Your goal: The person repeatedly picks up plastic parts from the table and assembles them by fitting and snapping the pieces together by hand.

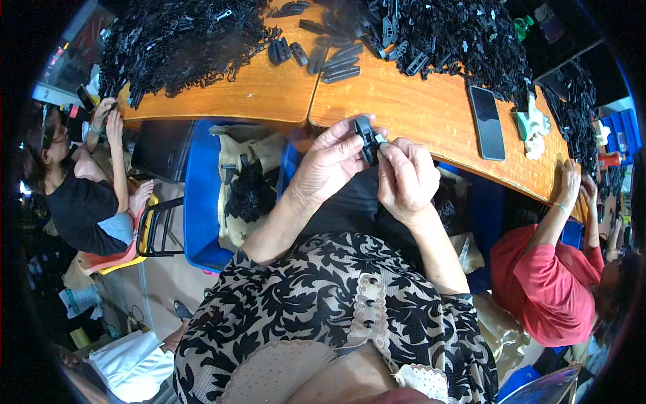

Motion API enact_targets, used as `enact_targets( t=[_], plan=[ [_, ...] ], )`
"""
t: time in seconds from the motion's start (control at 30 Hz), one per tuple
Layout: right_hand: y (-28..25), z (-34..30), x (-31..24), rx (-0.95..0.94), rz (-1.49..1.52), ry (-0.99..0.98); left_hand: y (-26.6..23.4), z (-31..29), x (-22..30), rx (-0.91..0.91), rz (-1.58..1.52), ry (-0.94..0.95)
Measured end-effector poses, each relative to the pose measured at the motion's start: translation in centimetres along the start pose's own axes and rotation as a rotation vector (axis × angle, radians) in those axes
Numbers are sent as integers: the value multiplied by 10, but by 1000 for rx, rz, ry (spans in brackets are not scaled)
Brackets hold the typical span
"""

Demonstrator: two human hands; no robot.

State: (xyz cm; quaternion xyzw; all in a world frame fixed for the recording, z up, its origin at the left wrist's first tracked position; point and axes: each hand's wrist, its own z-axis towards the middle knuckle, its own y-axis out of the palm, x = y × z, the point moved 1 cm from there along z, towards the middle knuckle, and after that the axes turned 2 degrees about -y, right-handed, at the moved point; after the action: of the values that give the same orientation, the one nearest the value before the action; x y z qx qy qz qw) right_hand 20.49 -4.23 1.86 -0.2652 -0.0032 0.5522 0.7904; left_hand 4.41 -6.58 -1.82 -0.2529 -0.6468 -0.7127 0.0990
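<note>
A small black plastic part (367,140) is pinched between the fingers of my left hand (330,160), just past the table's near edge. My right hand (408,176) is closed, thumb against forefinger, around a tiny light grey piece (380,139) that touches or almost touches the black part. The exact kind of both pieces cannot be made out. Several loose black plastic parts (342,65) of a longish, rounded shape lie on the wooden table (377,101) beyond my hands.
Heaps of black plastic parts (182,50) cover the far table. A phone (487,123) and a white-green thing (532,126) lie right. Below the table, a blue bin (200,195) holds more black parts. One person (87,195) sits left, another (548,283) right.
</note>
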Motion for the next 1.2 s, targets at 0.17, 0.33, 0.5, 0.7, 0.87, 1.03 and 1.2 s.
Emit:
enact_targets(
  t=[0.17, 0.33, 0.5, 0.7, 0.87, 1.03, 1.2],
  plan=[
    [2, 1, -1, 12, -1, 11, -5, -1, -2, 15, 25, 13],
    [11, 1, -6, 11, 28, 32, 7, -2, -4, 88, 113, 70],
    [12, -3, -7, -80, -12, -23, 10, -7, -8, 184, 143, 102],
    [14, -6, -6, -228, -194, -179, 16, -11, -8, 236, 176, 71],
    [22, -12, -10, -374, -75, -152, 4, -16, 2, 418, 223, 47],
    [15, 8, 62, -185, 33, -13, 0, 4, 38, 437, 298, 283],
    [10, 43, 181, -195, -622, 419, -26, 46, 71, 532, 1072, 631]
  ],
)
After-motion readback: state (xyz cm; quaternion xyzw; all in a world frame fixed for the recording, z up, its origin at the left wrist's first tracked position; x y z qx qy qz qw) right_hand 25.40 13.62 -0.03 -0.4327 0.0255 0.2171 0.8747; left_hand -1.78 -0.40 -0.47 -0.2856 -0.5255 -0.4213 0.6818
